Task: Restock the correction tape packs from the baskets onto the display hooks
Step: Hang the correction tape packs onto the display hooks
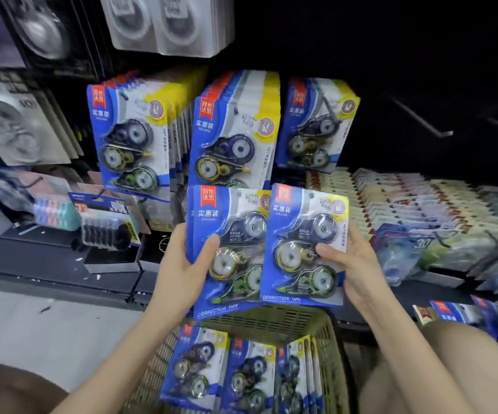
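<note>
While both hands hold packs, the basket (325, 339) holds upright packs (247, 380).

Glossy card with clear, shiny plastic blisters on the correction tape packs (304, 246); matt latticed plastic for the basket (271, 319); smooth metal display hook (420, 117).

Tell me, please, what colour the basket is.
The basket is olive-yellow, best seen in the head view.

Just above the basket (271, 319), a left pack (229, 234) is gripped by the left hand (182, 264) and a right pack (304, 234) by the right hand (355, 264), edges overlapping. More packs (247, 375) are stood inside the basket; hung packs (235, 130) are seen beyond it
</note>
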Demonstrator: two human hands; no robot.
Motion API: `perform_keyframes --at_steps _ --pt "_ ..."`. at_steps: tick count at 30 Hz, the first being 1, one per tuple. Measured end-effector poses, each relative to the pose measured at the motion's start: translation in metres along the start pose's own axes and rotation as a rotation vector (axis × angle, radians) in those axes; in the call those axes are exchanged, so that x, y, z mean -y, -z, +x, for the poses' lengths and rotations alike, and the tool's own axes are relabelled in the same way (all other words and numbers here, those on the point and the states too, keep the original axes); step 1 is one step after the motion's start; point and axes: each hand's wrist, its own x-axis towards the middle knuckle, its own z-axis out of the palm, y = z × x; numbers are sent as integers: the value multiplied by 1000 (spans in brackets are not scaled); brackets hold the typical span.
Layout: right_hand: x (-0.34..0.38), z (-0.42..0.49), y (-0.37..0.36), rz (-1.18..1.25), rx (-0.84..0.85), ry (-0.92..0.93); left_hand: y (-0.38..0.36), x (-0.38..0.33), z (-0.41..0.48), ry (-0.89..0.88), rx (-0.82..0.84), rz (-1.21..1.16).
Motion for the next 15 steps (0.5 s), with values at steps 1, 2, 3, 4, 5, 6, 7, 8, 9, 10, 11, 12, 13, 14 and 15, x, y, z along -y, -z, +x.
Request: perform_keyframes --at_steps 1,2,3,4,5,6,7,8,9,10,11,12,13,14,15 --pt "8 0 4 -16 -29 54 1 -7 3 -37 -13 20" --pt "17 1 7 -32 -63 113 1 -13 5 -73 -28 38" --pt "25 2 11 -59 -99 172 2 -19 9 -105 -46 54" --pt "34 3 13 -94 -130 233 3 -25 12 -130 -65 63" --pt "43 4 15 -144 -160 293 3 -31 16 -154 -86 70" --pt "52 6 15 -196 -179 346 3 -37 21 -179 -107 77" --pt "60 8 14 -256 -192 395 4 -42 26 -205 -128 82" --pt "68 12 13 -315 -204 435 6 -46 30 -231 -145 76" --pt "76 15 11 -359 -211 462 7 -50 34 -252 -160 65" --pt "81 20 9 -394 -212 479 9 -53 38 -266 -175 55" --pt "86 24 7 -419 -201 494 11 -56 42 -278 -191 48" --pt "89 28 6 -433 -188 503 12 -59 45 -288 -204 40" --pt "91 32 5 -443 -180 509 13 -62 48 -298 -217 32" --pt "92 36 5 -450 -177 512 13 -65 51 -303 -228 23" --pt "92 39 5 -453 -180 511 12 -68 54 -307 -238 13"
